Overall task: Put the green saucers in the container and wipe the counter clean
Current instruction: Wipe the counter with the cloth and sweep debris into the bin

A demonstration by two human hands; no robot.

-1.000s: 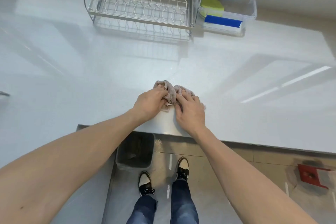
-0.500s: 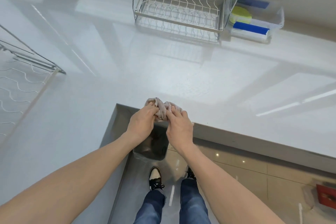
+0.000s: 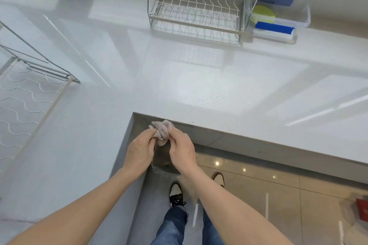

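1. A wire dish rack [image 3: 196, 16] stood at the back of the white counter [image 3: 199, 85]; a second wire rack [image 3: 29, 101] lay at the left, cut off by the frame edge.
2. A clear container [image 3: 302, 20] sat just right of the back rack, holding green saucers [image 3: 262, 14] and a blue item [image 3: 274, 27] that could not be identified.
3. A dark bin [image 3: 162, 157] on the floor was mostly hidden behind the hands; a red object [image 3: 362, 208] was cut off at right.
4. A crumpled grey cloth [image 3: 161, 131] was off the counter, at its inner corner, above the bin.
5. Left hand [image 3: 139, 152] and right hand [image 3: 182, 152] both pinched the cloth, fingers closed on it, well apart from the container.
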